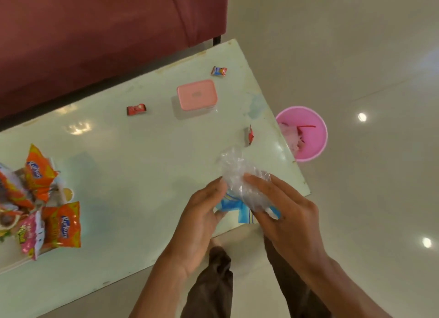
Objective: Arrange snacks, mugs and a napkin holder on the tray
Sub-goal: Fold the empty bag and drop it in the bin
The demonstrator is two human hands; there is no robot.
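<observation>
Over the near right corner of the pale table (133, 165), my left hand (202, 213) and my right hand (282, 213) both grip a crumpled clear plastic bag (240, 175) with a blue-and-white wrapper (244, 210) under it. Orange snack packets (61, 225) and a pink packet (31, 234) lie piled at the far left, on what looks like a tray edge (14, 265). Small red candies lie loose: one mid-table (136, 109), one at the far corner (219, 71), one near the right edge (250, 135). No mugs or napkin holder are visible.
A clear box with a pink lid (197, 96) stands towards the table's far right. A pink bin (306, 132) with scraps inside sits on the floor past the right edge. A maroon sofa (95, 32) runs along the far side. My legs are below the near edge.
</observation>
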